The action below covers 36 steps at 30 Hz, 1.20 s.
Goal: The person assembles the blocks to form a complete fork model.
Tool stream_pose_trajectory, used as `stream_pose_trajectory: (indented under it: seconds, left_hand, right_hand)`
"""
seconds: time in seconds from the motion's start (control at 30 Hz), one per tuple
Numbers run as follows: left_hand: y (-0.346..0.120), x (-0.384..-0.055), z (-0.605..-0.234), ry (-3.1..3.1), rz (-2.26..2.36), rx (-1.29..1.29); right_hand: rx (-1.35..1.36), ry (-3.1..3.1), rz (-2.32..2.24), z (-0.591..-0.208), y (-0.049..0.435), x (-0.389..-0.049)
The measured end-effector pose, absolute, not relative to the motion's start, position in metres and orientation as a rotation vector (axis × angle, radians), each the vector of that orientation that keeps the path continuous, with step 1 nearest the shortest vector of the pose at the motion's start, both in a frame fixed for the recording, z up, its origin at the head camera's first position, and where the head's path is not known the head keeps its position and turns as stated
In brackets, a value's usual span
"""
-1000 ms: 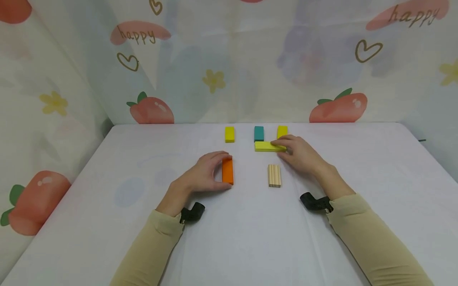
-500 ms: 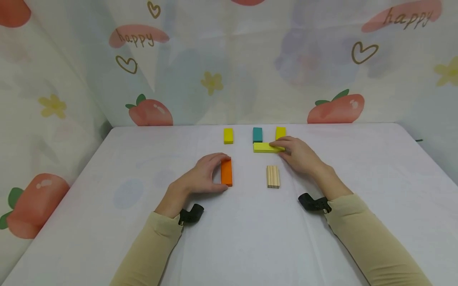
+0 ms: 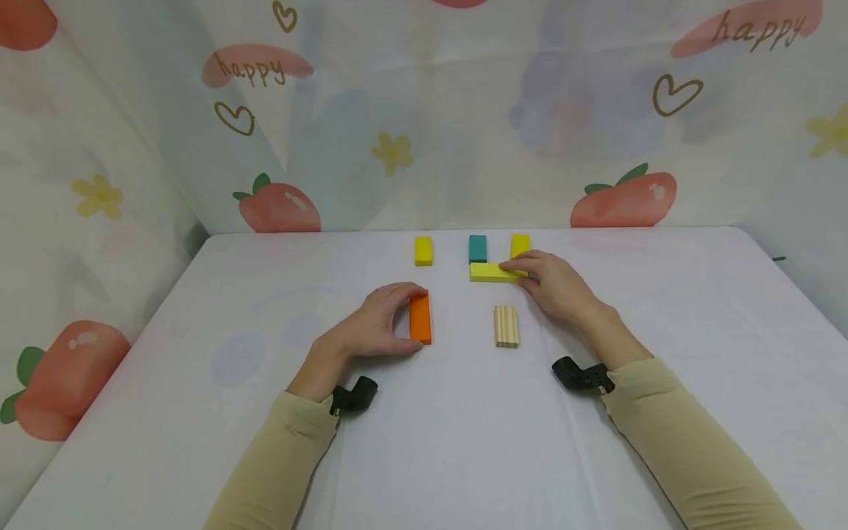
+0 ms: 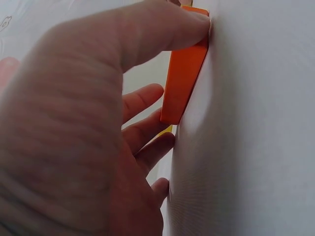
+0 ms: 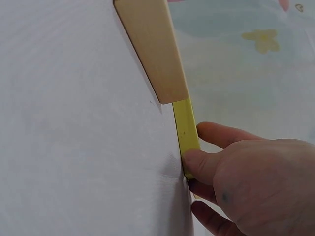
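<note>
An orange block (image 3: 420,319) lies lengthwise on the white table, and my left hand (image 3: 375,322) pinches its two ends between thumb and fingers. In the left wrist view the thumb presses the near end of the orange block (image 4: 184,81). On the right, my right hand (image 3: 559,287) grips the right part of a yellow-green block (image 3: 486,273) that lies crosswise. The right wrist view shows the thumb against the face of that yellow-green block (image 5: 185,125). Just behind it stand a teal block (image 3: 478,248) and a yellow block (image 3: 520,245), the latter partly hidden by the hand.
A natural wood piece with lengthwise grooves (image 3: 506,327) lies in front of the yellow-green block. Another yellow block (image 3: 423,251) sits at the back, left of the teal one. A patterned cloth (image 3: 424,110) hangs behind the table's far edge.
The whole head view shifts slightly. Both hands keep their places on the orange and yellow-green blocks, and nothing else has visibly moved.
</note>
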State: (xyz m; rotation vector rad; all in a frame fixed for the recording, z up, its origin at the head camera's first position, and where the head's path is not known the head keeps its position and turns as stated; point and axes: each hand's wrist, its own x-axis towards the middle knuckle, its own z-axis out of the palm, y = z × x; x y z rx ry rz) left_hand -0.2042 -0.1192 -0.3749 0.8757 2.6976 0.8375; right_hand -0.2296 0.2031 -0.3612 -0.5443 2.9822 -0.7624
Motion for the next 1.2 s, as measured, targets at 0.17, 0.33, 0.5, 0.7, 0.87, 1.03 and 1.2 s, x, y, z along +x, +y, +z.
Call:
stream_pose_trajectory:
  seconds: [0.17, 0.33, 0.5, 0.7, 0.87, 1.03, 1.2]
  left_hand:
    - [-0.1194, -0.2056, -0.3757, 2.7, 0.845, 0.878]
    - [-0.1193, -0.2069, -0.3761, 2.7, 0.87, 0.899]
    - [-0.1194, -0.2071, -0.375, 2.685, 0.89, 0.892]
    - [-0.1186, -0.2076, -0.3747, 2.666, 0.901, 0.894]
    - [-0.1169, -0.2083, -0.3749, 2.666, 0.902, 0.903]
    - [-0.1145, -0.2091, -0.3746, 2.665, 0.908, 0.914]
    - [-0.1114, -0.2095, -0.3744, 2.659, 0.918, 0.918]
  right_hand:
    - [-0.54, 2.977, -0.773, -0.3606, 0.2037, -0.2299]
    - [-0.541, 2.981, -0.776, -0.3607, 0.2046, -0.2306]
    - [-0.554, 2.981, -0.783, -0.3611, 0.2048, -0.2317]
    - [-0.57, 2.984, -0.777, -0.361, 0.2046, -0.2321]
    - [-0.593, 2.996, -0.786, -0.3605, 0.2045, -0.2313]
    - [-0.628, 3.004, -0.805, -0.3604, 0.2035, -0.2318]
    - [-0.617, 2.999, -0.818, -0.3583, 0.2018, -0.2302]
